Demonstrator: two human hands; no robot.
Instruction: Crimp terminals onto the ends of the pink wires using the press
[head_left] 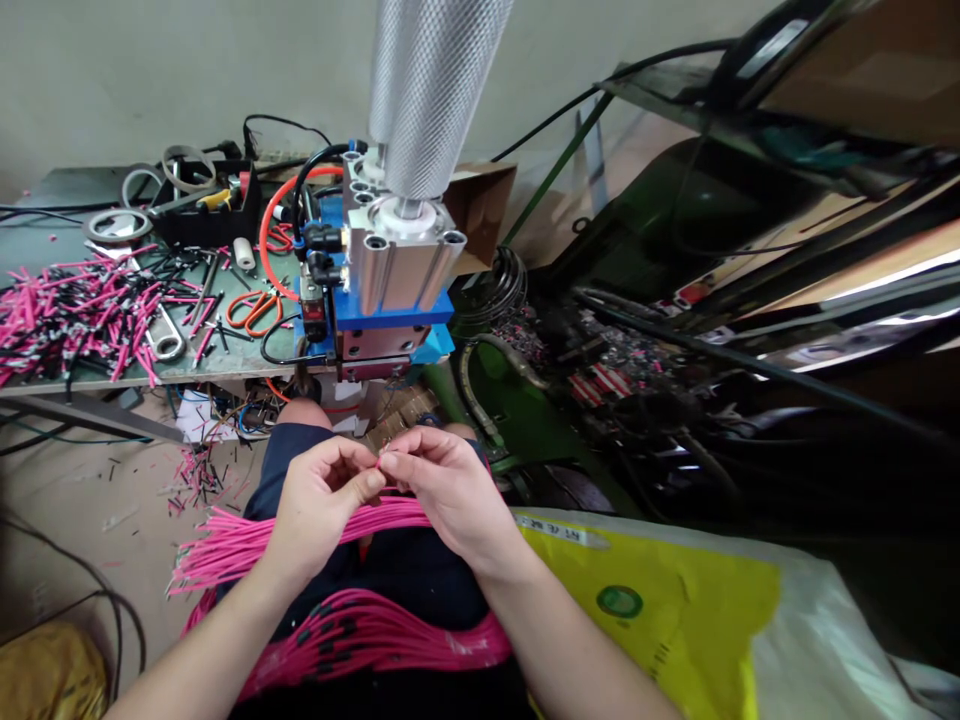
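Above my lap, my left hand [319, 500] and my right hand [450, 490] meet fingertip to fingertip. Both are closed in a pinch on a thin pink wire [379, 461]; only a speck of it shows, and the fingers cover the rest. Just beneath the hands, a bundle of pink wires [232, 545] lies across my thighs, its loose ends fanned to the left. Closer to my body rests a second pink wire bundle [442, 645], with black sleeves along part of it.
Ahead stands a pneumatic press [394, 330] with knurled silver cylinders, at the edge of a workbench [97, 385]. Pink and black wire pieces [82, 315] are heaped there, near orange-handled scissors [255, 312]. A yellow and white sack [675, 610] lies at right, by dark machinery.
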